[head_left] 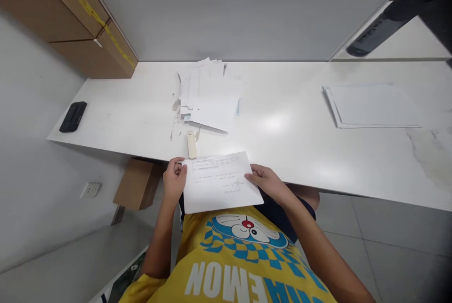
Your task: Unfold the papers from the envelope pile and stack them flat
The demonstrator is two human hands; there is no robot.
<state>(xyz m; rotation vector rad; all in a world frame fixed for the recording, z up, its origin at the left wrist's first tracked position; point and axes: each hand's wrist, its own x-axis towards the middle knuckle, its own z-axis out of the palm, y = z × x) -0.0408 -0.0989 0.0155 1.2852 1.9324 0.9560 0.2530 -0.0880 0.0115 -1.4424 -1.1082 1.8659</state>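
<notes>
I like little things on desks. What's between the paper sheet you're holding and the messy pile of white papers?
In the head view, a small cream stapler lies on the white desk between the held printed sheet and the messy paper pile.

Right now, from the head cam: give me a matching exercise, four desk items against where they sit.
Things:
1. printed sheet
2. black device
3. white stapler
4. neat paper stack

Places:
A. far left end of the desk
B. right part of the desk
C. held at the near edge between left hand and right hand
D. just beyond the left hand, before the loose paper pile

Pairs: 1-C, 2-A, 3-D, 4-B
</notes>
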